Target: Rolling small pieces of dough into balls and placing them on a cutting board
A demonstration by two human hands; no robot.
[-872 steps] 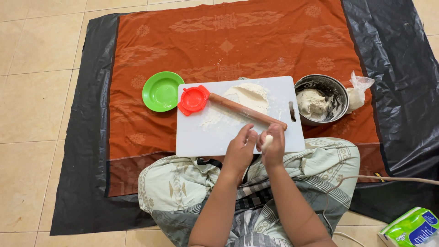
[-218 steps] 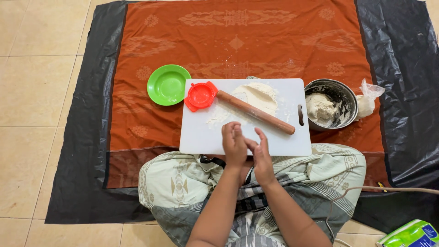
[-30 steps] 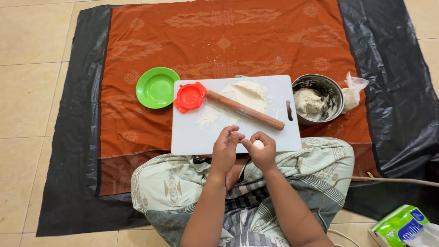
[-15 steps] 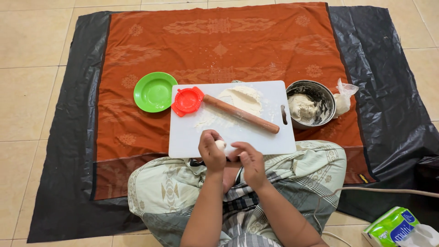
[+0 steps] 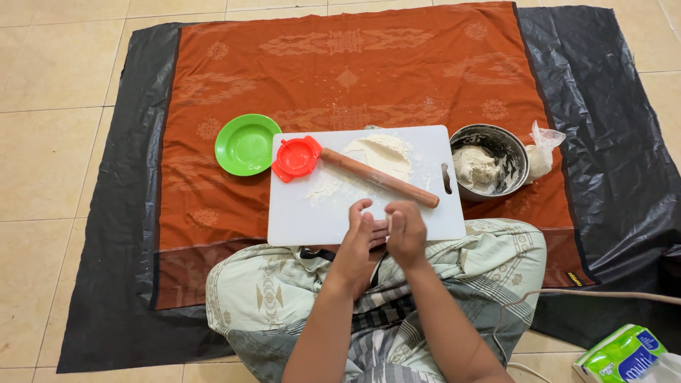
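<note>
Palms pressed together over the near edge of the white cutting board (image 5: 355,213), the left hand (image 5: 358,237) and right hand (image 5: 406,230) cup a small lump of dough (image 5: 389,221), barely visible between them, as if to roll it round. Wooden rolling pin (image 5: 379,177) lies slantwise across the floured sheet of dough (image 5: 379,152), beside the red dumpling press (image 5: 296,157). Green plate (image 5: 247,145) and metal bowl (image 5: 489,162) of dough flank the board within reach.
</note>
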